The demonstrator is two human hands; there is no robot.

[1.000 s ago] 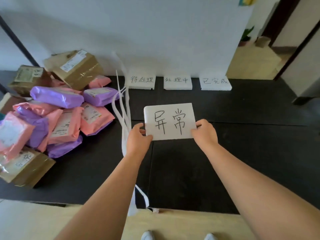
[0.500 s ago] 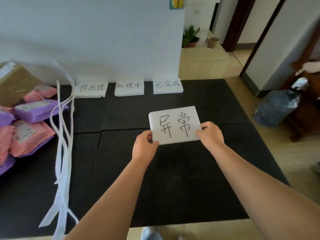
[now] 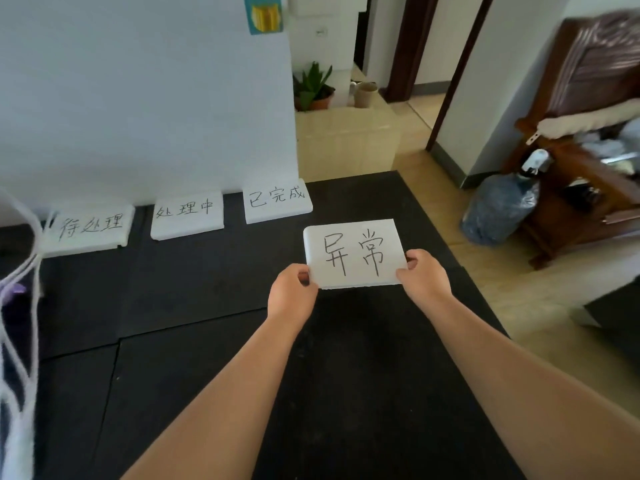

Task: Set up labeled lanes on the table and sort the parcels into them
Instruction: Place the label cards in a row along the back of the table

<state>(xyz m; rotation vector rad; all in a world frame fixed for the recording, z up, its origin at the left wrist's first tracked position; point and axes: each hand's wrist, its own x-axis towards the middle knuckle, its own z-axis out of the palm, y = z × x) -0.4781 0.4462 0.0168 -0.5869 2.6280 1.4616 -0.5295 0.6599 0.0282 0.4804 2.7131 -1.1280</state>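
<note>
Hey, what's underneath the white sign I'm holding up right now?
Black table mat shows around the white sign, pinched by the left hand and right hand. The patch directly beneath is covered and unseen.

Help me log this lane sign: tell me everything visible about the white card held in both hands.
The white card is a thick rectangular slab, foam-like, with two large black handwritten characters, 异常, facing the camera. The left hand pinches its lower left corner, the right hand its lower right. It is over the black table, nearer than and right of the 已完成 label.
</note>
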